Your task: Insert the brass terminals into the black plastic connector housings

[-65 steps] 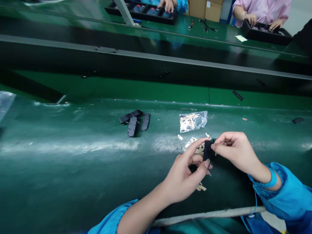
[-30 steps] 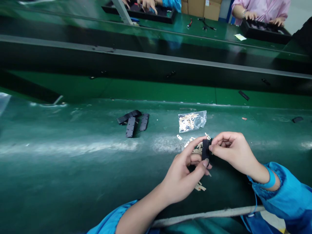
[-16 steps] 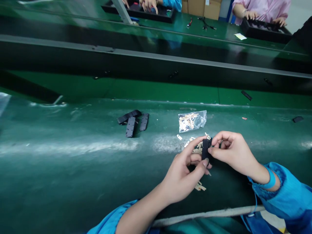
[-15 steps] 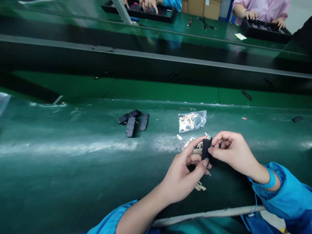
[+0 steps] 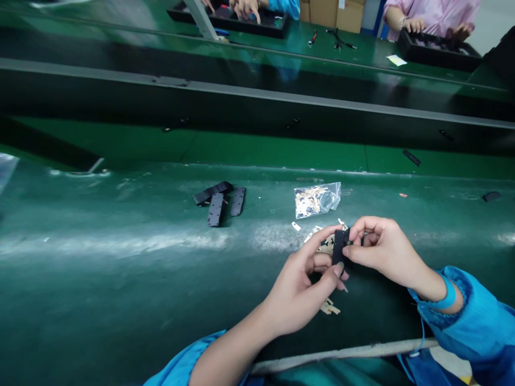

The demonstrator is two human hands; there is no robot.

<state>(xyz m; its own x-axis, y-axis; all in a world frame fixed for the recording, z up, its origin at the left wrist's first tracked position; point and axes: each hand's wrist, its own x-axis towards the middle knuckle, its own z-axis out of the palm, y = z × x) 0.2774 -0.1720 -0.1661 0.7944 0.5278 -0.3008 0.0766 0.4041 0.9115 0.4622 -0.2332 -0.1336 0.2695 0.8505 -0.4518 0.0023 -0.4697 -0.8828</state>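
Observation:
My left hand (image 5: 300, 292) pinches a small black plastic piece (image 5: 338, 246) between thumb and forefinger, holding it upright just above the green bench top (image 5: 120, 279). My right hand (image 5: 382, 249) presses its fingertips against the right side of the same piece. Small gold-coloured metal tabs (image 5: 328, 308) lie loose on the bench under and behind both hands. A clear plastic bag (image 5: 317, 199) of more tabs lies just beyond the hands.
A few flat black plastic strips (image 5: 219, 201) lie to the left. A green conveyor belt (image 5: 261, 150) runs behind the bench with small black parts (image 5: 411, 157) on it. Other people's hands work at black trays (image 5: 436, 51) on the far side.
My right fingers have shifted slightly along the black piece and the left hand keeps its grip. The small black parts on the conveyor have drifted to the right.

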